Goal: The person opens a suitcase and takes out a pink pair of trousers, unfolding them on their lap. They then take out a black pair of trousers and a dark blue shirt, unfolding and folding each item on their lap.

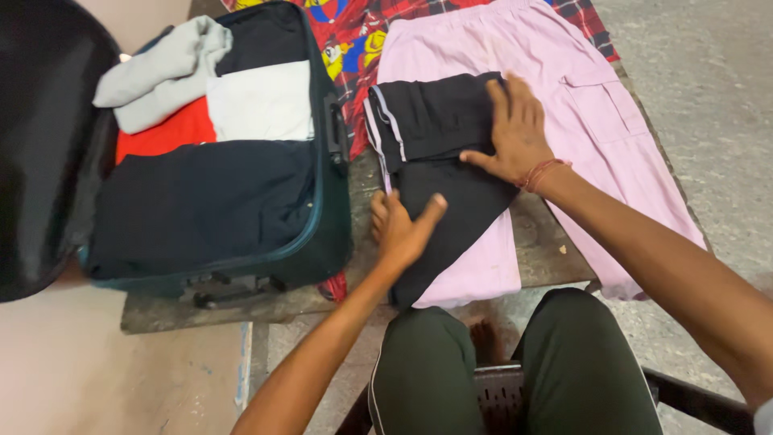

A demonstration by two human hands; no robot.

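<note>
1. Right hand (515,133): fingers spread flat, palm pressing down on the folded upper part of the black trousers (439,161); nothing is clasped. A red thread band circles the wrist.
2. Left hand (403,229): fingers loosely curled, thumb raised, resting on the left edge of the black trousers at about 7 o'clock from the right hand. Whether it pinches the fabric cannot be told.
3. Count: two hands, one pair of black trousers, one pair of pink trousers (596,129), one suitcase (326,242).
4. Black trousers: folded, white stripes along the side seam. The lower part has its long axis from 12 to 6 o'clock; the folded upper part lies crosswise, pointing to 9 o'clock. They lie on top of the pink trousers, centre of view.
5. Pink trousers: spread flat on the stone slab (547,250), long axis roughly from 11 to 5 o'clock, one flap pocket visible.
6. Suitcase: open, dark teal, at 9 o'clock from the hands, just beside the black trousers. Contents: one dark navy garment in front; behind it one red, one white, one grey and one dark item.
7. A red patterned cloth (354,40) lies at 12 o'clock, under the pink trousers.
</note>
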